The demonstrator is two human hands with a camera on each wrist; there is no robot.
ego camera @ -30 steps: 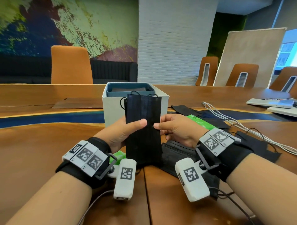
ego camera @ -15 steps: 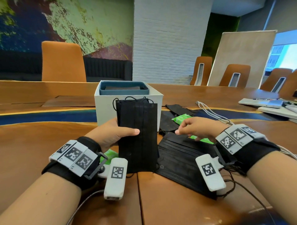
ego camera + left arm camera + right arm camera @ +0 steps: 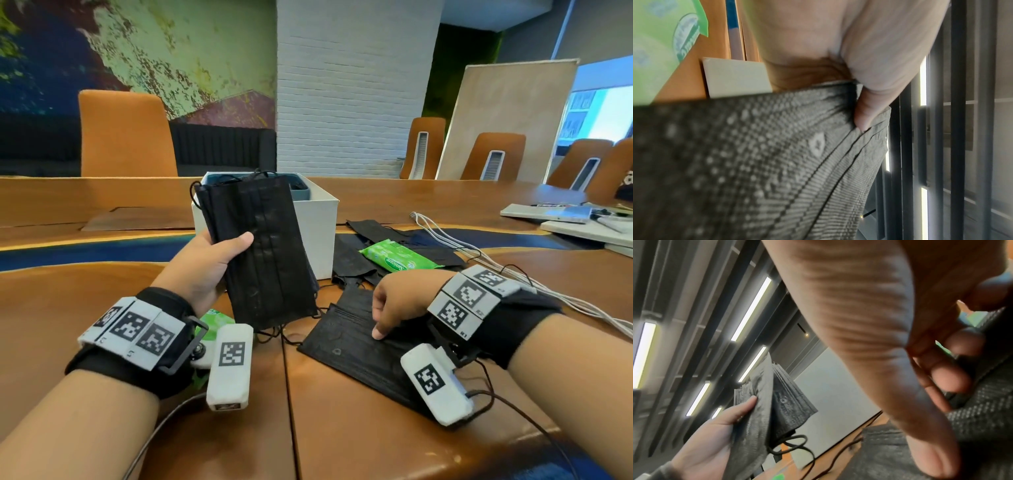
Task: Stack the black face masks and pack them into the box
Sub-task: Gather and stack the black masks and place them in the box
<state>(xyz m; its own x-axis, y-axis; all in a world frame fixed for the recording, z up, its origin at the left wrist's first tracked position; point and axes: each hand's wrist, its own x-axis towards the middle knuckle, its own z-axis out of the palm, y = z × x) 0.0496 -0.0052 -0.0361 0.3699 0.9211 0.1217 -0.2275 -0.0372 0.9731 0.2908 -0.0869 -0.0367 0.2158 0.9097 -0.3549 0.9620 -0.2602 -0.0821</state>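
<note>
Gripping a stack of black masks (image 3: 263, 250) upright in front of the white box (image 3: 318, 222), the left hand (image 3: 202, 263) has its thumb across the front and fingers behind. To the right of the box, the right hand (image 3: 400, 301) reaches down with curled fingers, its thumb tip touching a loose black mask (image 3: 346, 346) flat on the table (image 3: 342, 431); more masks and a green wipes pack (image 3: 397, 257) lie beside the box

Black masks (image 3: 263, 246) upright before box (image 3: 320, 222)
</note>
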